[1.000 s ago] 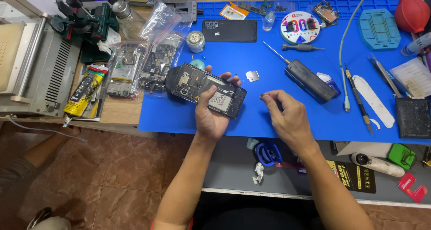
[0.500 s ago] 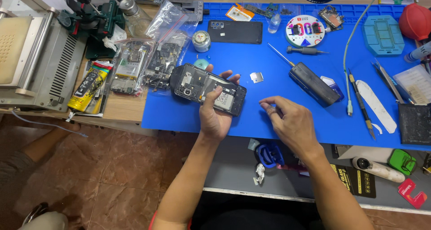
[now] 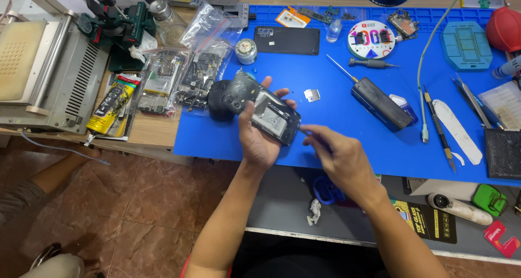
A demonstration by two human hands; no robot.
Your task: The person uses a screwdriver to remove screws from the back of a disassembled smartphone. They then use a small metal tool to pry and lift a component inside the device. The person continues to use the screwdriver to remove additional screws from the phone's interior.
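Blue work mat (image 3: pixel 347 148) lay under everything. Left hand (image 3: pixel 259 139) cradled an opened phone (image 3: pixel 260 107) w/ its back off, tilted up above the mat's near edge, prob. so the insides faced the eyes. Right hand (image 3: pixel 336 156) was pinched narrow at the phone's lower corner (on something too small to tell). Small metal shield (image 3: pixel 311 95) lay nearby.

The mat (image 3: pixel 347 142) is plain blue, the opened phone (image 3: pixel 260 107) black (grey inside), the floor (image 3: pixel 135 213) mottled brown.
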